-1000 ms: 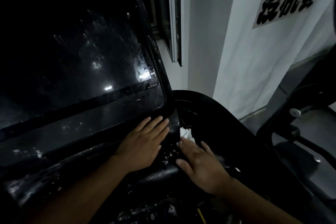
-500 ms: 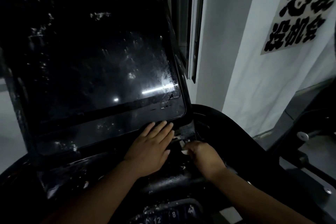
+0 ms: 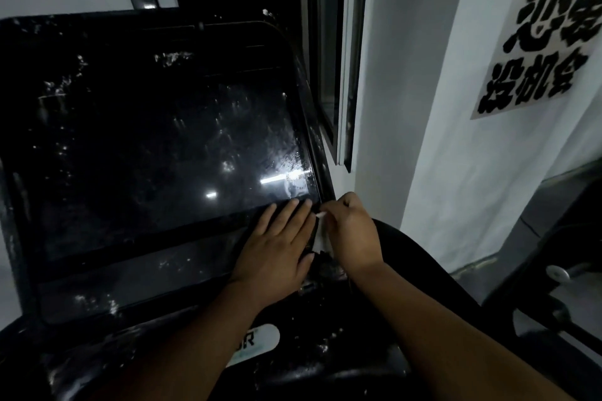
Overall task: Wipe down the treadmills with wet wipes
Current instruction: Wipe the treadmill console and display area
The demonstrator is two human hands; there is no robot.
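Wipe (image 3: 321, 221) soft, limp, damp: keep it bunched under your right hand (image 3: 353, 233) fingertips at screen (image 3: 156, 146) right edge. Left hand (image 3: 277, 246) flat, fingers straight, bracing bezel.

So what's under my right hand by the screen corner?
A white wet wipe peeks from the right hand, against the screen frame; most of it is covered.

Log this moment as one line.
left hand: flat on screen lower right corner | right hand: grips wipe at screen edge
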